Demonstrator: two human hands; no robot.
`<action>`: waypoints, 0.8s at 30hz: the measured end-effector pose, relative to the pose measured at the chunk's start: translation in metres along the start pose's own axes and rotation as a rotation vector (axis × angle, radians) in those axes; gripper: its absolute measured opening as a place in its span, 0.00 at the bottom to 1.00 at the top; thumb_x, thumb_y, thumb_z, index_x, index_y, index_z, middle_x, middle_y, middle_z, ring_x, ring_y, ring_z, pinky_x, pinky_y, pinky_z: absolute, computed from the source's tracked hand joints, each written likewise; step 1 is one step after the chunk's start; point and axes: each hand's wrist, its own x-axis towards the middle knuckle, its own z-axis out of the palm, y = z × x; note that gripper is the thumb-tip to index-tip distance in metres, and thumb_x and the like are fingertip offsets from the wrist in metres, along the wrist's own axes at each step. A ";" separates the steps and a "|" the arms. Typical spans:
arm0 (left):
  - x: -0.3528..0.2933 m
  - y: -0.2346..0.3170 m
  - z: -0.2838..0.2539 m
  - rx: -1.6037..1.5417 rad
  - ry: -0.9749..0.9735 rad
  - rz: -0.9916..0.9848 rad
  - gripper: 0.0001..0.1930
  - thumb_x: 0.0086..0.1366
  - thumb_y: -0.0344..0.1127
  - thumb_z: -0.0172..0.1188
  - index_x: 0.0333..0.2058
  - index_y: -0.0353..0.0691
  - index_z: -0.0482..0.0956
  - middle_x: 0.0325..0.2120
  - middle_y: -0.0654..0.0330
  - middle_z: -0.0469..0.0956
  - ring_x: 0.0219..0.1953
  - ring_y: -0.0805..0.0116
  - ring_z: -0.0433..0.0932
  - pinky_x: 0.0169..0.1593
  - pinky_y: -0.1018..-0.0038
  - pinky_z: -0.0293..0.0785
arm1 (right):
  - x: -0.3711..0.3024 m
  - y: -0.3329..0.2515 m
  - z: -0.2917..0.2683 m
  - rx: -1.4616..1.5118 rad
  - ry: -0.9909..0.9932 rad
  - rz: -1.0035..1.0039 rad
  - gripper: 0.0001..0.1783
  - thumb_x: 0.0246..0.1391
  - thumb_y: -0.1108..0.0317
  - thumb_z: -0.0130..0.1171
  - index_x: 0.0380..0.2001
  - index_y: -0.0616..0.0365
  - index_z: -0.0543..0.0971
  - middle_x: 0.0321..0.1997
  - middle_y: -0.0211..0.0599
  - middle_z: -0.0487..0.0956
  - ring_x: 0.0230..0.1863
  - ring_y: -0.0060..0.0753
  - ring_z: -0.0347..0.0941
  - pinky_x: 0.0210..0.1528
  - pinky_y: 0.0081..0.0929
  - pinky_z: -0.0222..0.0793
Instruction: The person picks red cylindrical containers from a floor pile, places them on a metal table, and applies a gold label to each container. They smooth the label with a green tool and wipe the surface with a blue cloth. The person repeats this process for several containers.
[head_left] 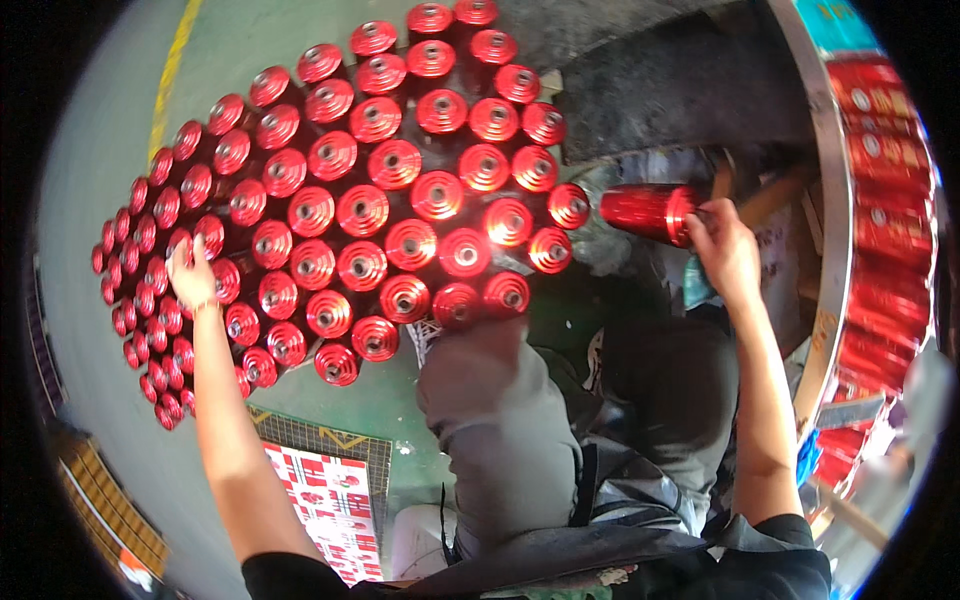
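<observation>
One red cylinder (645,212) in right hand (726,250)

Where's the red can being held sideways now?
In the head view, the red can is right of centre, gripped at its right end by the right hand, just right of the standing cans.

Red canister (640,212) sideways in the right hand (724,250), left hand (190,276) at massed red canisters (362,210).

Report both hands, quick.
Left hand: at the grouped red containers; whether it grips one cannot be told.
Right hand: closed, holding a sideways red container.
</observation>
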 end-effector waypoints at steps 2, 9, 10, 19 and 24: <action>-0.033 0.047 -0.025 -0.143 -0.003 0.117 0.21 0.72 0.43 0.61 0.51 0.29 0.81 0.51 0.46 0.80 0.55 0.52 0.77 0.63 0.63 0.71 | -0.017 0.005 0.010 -0.053 -0.075 0.052 0.19 0.59 0.55 0.65 0.43 0.57 0.75 0.30 0.50 0.83 0.35 0.57 0.82 0.37 0.48 0.76; -0.203 0.181 -0.112 -0.397 -0.270 0.221 0.11 0.68 0.26 0.61 0.48 0.31 0.82 0.47 0.51 0.80 0.54 0.57 0.77 0.61 0.63 0.71 | -0.051 0.036 0.111 -0.061 -0.244 0.089 0.23 0.58 0.52 0.63 0.44 0.60 0.73 0.34 0.56 0.84 0.39 0.58 0.83 0.44 0.52 0.79; -0.214 0.207 -0.119 -0.426 -0.313 0.252 0.11 0.67 0.25 0.61 0.47 0.32 0.82 0.47 0.51 0.80 0.52 0.56 0.77 0.60 0.63 0.71 | -0.053 0.034 0.122 -0.083 -0.284 0.114 0.22 0.58 0.52 0.63 0.44 0.59 0.73 0.35 0.55 0.84 0.39 0.59 0.83 0.44 0.52 0.79; -0.228 0.337 -0.135 -0.558 -0.427 0.355 0.12 0.66 0.25 0.62 0.48 0.31 0.82 0.47 0.51 0.81 0.53 0.56 0.78 0.61 0.64 0.71 | -0.055 0.016 0.194 0.115 -0.348 0.150 0.24 0.60 0.53 0.60 0.49 0.60 0.70 0.37 0.56 0.84 0.43 0.59 0.82 0.47 0.51 0.77; -0.248 0.346 -0.149 -0.533 -0.439 0.338 0.12 0.67 0.23 0.60 0.48 0.30 0.82 0.49 0.51 0.80 0.54 0.58 0.77 0.60 0.66 0.71 | -0.051 0.011 0.200 0.208 -0.364 0.172 0.23 0.61 0.53 0.60 0.49 0.58 0.69 0.38 0.56 0.84 0.44 0.59 0.82 0.47 0.52 0.76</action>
